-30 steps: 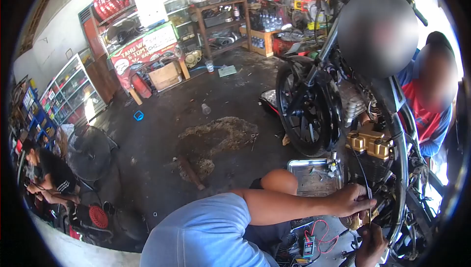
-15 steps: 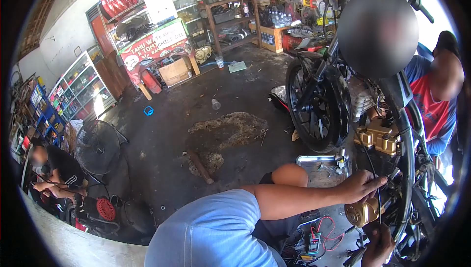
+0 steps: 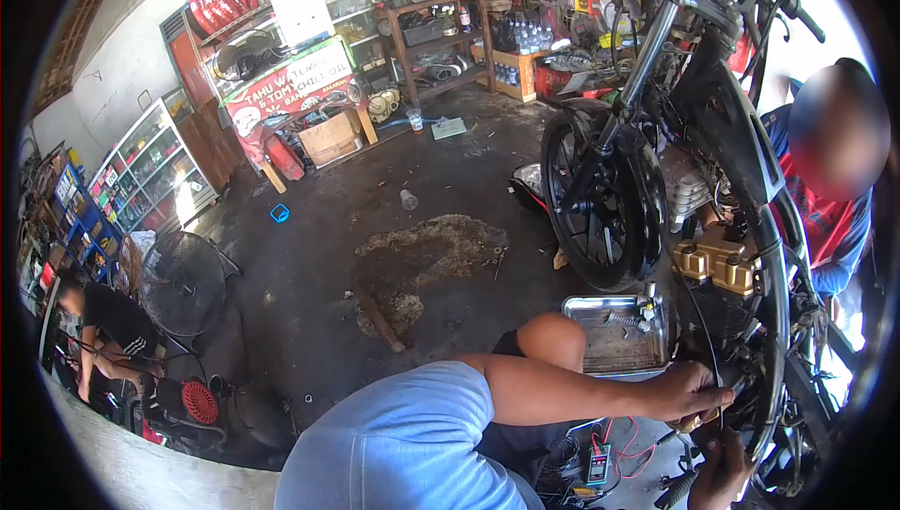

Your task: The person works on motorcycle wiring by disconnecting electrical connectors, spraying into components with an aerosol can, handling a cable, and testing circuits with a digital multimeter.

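Observation:
My left hand (image 3: pixel 689 391) reaches across to the motorcycle (image 3: pixel 771 313), its fingers closed on a thin black cable (image 3: pixel 705 327). Just below it, my right hand (image 3: pixel 722 471) is closed around the lower stretch of the same cable. The cable runs down past the gold engine cover (image 3: pixel 717 262) in front of the frame. A second, round gold cover is mostly hidden behind my left hand. Where the cable ends inside my right hand cannot be seen.
A metal tray (image 3: pixel 614 346) with small parts lies beside my knee. Below my forearm are a multimeter (image 3: pixel 598 465) and red leads. The front wheel (image 3: pixel 600 201) stands ahead. A co-worker (image 3: pixel 830 219) sits across the motorcycle; another person (image 3: pixel 117 332) is near a fan (image 3: pixel 186 283).
My left hand has slid down the cable, closer to my right hand, and now covers most of the round gold cover. The person at far left has lowered an arm.

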Available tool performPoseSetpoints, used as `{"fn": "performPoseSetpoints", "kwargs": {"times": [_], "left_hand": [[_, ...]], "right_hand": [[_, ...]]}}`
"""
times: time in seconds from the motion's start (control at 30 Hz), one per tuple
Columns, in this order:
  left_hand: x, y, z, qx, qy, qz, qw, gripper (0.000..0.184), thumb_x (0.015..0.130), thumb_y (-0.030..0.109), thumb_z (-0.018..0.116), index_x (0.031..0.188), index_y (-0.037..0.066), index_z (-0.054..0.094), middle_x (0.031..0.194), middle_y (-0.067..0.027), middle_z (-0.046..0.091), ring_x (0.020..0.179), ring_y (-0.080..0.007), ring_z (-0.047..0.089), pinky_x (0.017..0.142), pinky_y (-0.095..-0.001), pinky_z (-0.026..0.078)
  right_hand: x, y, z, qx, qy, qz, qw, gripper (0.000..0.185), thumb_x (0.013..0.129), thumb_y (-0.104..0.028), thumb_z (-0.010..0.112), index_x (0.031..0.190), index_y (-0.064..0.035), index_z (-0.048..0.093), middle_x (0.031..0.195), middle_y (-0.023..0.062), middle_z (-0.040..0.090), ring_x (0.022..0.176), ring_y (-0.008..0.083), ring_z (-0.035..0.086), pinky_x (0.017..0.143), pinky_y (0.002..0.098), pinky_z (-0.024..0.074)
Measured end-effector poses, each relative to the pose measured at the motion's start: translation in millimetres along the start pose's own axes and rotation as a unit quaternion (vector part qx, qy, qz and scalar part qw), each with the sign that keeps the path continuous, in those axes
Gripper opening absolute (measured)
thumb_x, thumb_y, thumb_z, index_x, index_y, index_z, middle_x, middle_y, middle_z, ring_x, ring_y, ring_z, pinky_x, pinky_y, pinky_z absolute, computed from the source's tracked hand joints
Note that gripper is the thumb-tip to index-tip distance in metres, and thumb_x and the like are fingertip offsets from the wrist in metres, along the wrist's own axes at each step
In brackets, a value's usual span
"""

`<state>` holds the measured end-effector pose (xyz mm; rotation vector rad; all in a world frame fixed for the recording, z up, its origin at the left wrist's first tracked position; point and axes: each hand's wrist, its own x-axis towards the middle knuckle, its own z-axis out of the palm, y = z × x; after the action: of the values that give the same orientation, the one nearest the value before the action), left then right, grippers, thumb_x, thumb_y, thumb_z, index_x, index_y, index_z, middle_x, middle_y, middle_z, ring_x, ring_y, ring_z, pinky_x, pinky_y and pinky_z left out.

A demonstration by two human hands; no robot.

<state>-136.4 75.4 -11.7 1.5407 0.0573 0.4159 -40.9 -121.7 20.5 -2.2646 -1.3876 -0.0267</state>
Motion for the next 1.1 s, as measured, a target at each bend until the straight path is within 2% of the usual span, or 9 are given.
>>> {"fn": "performPoseSetpoints", "kwargs": {"times": [0.07,0.23,0.33,0.43,0.57,0.67,0.73,1.0,1.1], "left_hand": [[-2,-3,1,0.011,-0.007,-0.007,1.000,0.055,0.102,0.052,0.055,0.077,0.003,0.061,0.058,0.0013,0.057,0.053,-0.0070,0.057,0.047,-0.0252,0.043],[2,0,-5,-0.024,-0.031,0.015,0.999,0.055,0.102,0.051,0.056,0.075,0.003,0.062,0.057,0.0012,0.057,0.052,-0.0068,0.058,0.047,-0.0236,0.045],[2,12,-15,0.004,0.042,0.029,0.999,0.059,0.099,0.055,0.059,0.066,0.006,0.061,0.051,0.0000,0.056,0.046,-0.0073,0.058,0.043,-0.0240,0.044],[2,27,-25,-0.018,0.091,-0.003,0.996,0.061,0.097,0.060,0.059,0.065,0.007,0.059,0.051,0.0005,0.055,0.044,-0.0071,0.056,0.042,-0.0241,0.044],[10,23,-34,-0.051,0.161,0.009,0.986,0.064,0.095,0.064,0.058,0.063,0.009,0.057,0.052,0.0023,0.052,0.044,-0.0048,0.050,0.043,-0.0219,0.037],[8,28,-34,-0.074,0.176,-0.004,0.982,0.065,0.095,0.066,0.056,0.061,0.010,0.055,0.054,0.0023,0.052,0.046,-0.0041,0.048,0.045,-0.0218,0.035],[10,25,-35,-0.085,0.192,-0.010,0.978,0.066,0.095,0.066,0.056,0.060,0.011,0.055,0.054,0.0023,0.051,0.046,-0.0041,0.048,0.046,-0.0218,0.036],[16,19,-30,-0.128,0.270,-0.006,0.954,0.060,0.095,0.064,0.059,0.069,0.009,0.055,0.055,0.0037,0.048,0.046,-0.0043,0.045,0.044,-0.0229,0.035],[11,11,-30,-0.075,0.215,0.003,0.974,0.059,0.097,0.062,0.058,0.069,0.010,0.055,0.059,0.0022,0.051,0.049,-0.0047,0.048,0.046,-0.0225,0.035]], "right_hand": [[1,-7,-3,-0.004,-0.029,0.052,0.998,0.031,0.095,-0.005,0.057,0.124,0.0002,0.067,0.125,0.0208,0.068,0.111,0.0356,0.067,0.094,0.0411,0.0526],[0,2,4,0.033,0.044,-0.070,0.996,0.029,0.095,-0.007,0.059,0.122,-0.0017,0.069,0.122,0.0196,0.070,0.107,0.0347,0.069,0.088,0.0424,0.0545],[2,-8,-1,0.068,0.009,0.016,0.998,0.029,0.094,-0.006,0.061,0.122,-0.0016,0.069,0.119,0.0195,0.071,0.103,0.0333,0.070,0.085,0.0414,0.0544],[-2,7,9,0.074,0.044,-0.039,0.996,0.030,0.093,-0.005,0.062,0.122,-0.0007,0.069,0.116,0.0191,0.072,0.099,0.0314,0.070,0.084,0.0409,0.0541],[-2,1,8,0.094,0.028,0.012,0.995,0.031,0.092,-0.003,0.061,0.122,-0.0008,0.069,0.117,0.0187,0.072,0.100,0.0299,0.070,0.085,0.0408,0.0539],[0,7,13,0.108,0.038,-0.012,0.993,0.033,0.092,-0.002,0.060,0.123,-0.0027,0.069,0.113,0.0171,0.073,0.094,0.0291,0.072,0.079,0.0394,0.0549],[4,12,16,0.048,0.124,-0.168,0.977,0.036,0.090,-0.001,0.060,0.125,-0.0048,0.069,0.108,0.0156,0.075,0.083,0.0284,0.072,0.070,0.0381,0.0547],[-3,11,10,0.076,0.059,-0.044,0.994,0.038,0.090,0.000,0.061,0.126,-0.0062,0.069,0.107,0.0154,0.075,0.080,0.0275,0.072,0.066,0.0384,0.0537],[-2,8,4,0.087,0.041,-0.042,0.994,0.040,0.089,0.002,0.059,0.127,-0.0069,0.068,0.114,0.0144,0.074,0.088,0.0271,0.072,0.072,0.0374,0.0542]]}}
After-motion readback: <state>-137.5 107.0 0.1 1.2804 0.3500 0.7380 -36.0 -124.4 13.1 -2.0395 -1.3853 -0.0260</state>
